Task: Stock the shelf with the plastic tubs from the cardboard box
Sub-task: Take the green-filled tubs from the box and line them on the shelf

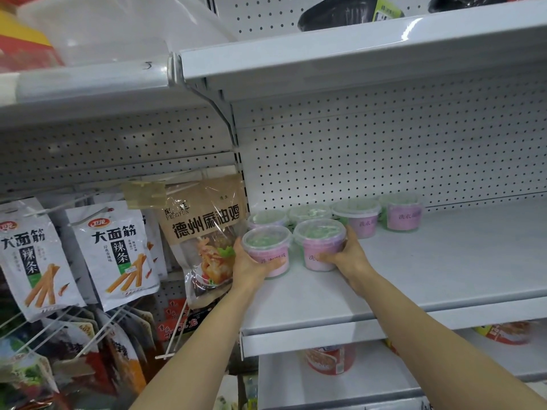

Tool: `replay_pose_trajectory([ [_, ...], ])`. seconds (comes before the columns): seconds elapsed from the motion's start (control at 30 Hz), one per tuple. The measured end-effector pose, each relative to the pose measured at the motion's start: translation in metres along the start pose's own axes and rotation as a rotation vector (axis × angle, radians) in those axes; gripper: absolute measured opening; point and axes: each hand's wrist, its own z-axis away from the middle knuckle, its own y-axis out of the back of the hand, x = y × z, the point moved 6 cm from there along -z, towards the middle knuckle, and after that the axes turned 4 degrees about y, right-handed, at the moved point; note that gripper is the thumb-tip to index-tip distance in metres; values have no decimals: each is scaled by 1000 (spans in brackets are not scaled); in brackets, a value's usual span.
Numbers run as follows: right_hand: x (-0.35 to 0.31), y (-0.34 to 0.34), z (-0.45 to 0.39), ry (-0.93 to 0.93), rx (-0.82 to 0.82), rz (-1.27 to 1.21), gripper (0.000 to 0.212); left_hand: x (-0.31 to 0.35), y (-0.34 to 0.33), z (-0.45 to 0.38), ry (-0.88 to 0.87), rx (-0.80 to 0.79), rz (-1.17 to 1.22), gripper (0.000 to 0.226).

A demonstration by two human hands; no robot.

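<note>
Head view: both hands up at the white shelf (414, 279), one plastic tub apiece. Left hand (251, 267) wrapped round the left front tub (268, 250), thumb curled across its pink wall, fingers hidden behind. Right hand (346, 255) gripping the right front tub (321, 244), fingertips curled onto its lower front, palm against its right side. Both tubs pink-bodied, clear-lidded, green showing under the lids, upright and side by side, just apart. Right front tub seemingly down on the shelf surface; left front tub's base hidden by the hand, so resting or held clear cannot be told.

Behind them, four more tubs in a back row along the pegboard (384, 149): far-left tub (266, 218), second tub (309, 213), third tub (358, 217), and fourth tub (402, 211) furthest right, a little apart from the third. Rest of the shelf to the right bare and white.

Left of the shelf, a brown snack bag (207, 232) hanging just beside the left hand, then white snack packets (115, 250) on hooks. Black bowls (337, 11) up on the shelf above; red cups (330, 359) on the one below.
</note>
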Motion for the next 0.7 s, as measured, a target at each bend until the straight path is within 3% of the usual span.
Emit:
replay_pose_trajectory([
  [0.37, -6, -2, 6, -1, -8, 51, 86, 0, 3, 2, 67, -12, -71, 105],
  [0.5, -19, 4, 17, -2, 8, 99, 84, 7, 14, 3, 94, -16, -204, 144],
  [0.7, -46, 16, 32, 106, -27, 419, 115, 48, 27, 21, -141, -154, -562, 137],
])
